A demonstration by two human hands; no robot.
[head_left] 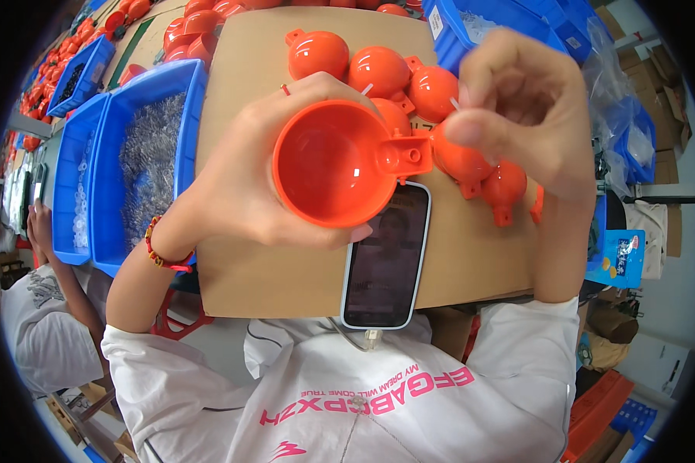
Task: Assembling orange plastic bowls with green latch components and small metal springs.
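My left hand (247,170) is wrapped round an orange plastic cup (316,174), a hollow half-ball with its open side up. A short square-ended neck (413,156) sticks out from the cup's right side. Up and to the right of that neck, my right hand (529,116) has thumb and forefinger pinched together. A tiny whitish tip (455,103) shows at those fingers, too small to name. Beyond the cup, several glossy orange balls (378,71) with short necks lie on the cardboard. Under the cup's near edge is a phone (386,270) in a pale case.
Cardboard (247,278) covers the tabletop. At left stand a blue bin (189,131) of fine metal coils and a narrower blue bin (63,208) of small clear pieces. Another blue bin (448,38) is at the far right. A person's arm (73,289) shows at left.
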